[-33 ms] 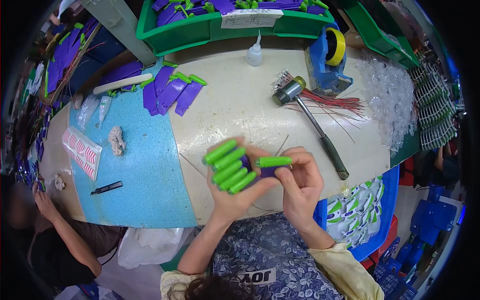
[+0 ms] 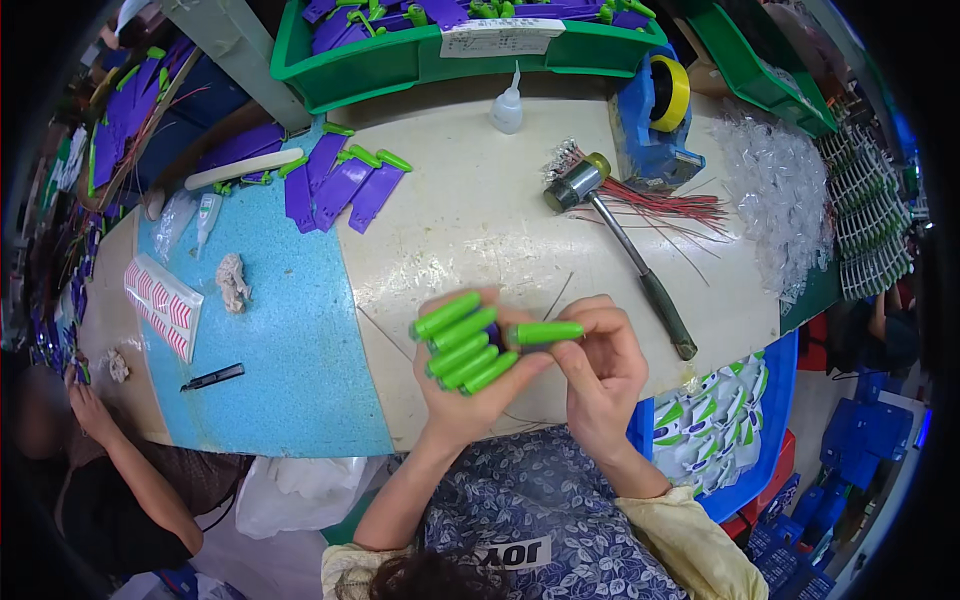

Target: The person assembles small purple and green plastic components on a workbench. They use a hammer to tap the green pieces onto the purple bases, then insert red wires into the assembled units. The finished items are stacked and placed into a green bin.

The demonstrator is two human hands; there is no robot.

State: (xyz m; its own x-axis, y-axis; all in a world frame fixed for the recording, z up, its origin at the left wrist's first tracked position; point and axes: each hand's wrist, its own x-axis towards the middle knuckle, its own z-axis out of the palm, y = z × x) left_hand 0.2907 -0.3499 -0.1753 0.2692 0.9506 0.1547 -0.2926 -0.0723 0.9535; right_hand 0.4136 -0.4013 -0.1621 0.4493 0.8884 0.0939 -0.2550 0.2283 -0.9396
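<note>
My left hand (image 2: 455, 408) is closed around several pieces with bright green tube-shaped ends (image 2: 460, 356), fanned side by side. Some purple shows between them; the rest is covered by my fingers. My right hand (image 2: 608, 390) pinches a single green-ended piece (image 2: 546, 332) between thumb and fingers, just right of the bunch. My left fingertips are close to that piece; whether they touch it I cannot tell. Both hands are above the table's near edge.
A hammer (image 2: 640, 250) lies right of my hands, near red wires (image 2: 665, 208) and a blue tape dispenser (image 2: 640, 130). Beyond stand a dropper bottle (image 2: 507, 112) and a green bin (image 2: 380, 82). More purple pieces (image 2: 345, 188) and a cutter knife (image 2: 213, 377) lie left. A co-worker's hand (image 2: 92, 412) is far left.
The single piece in my right hand has tipped, so its purple part no longer shows clearly below the green end. The bunch in my left hand has shifted slightly.
</note>
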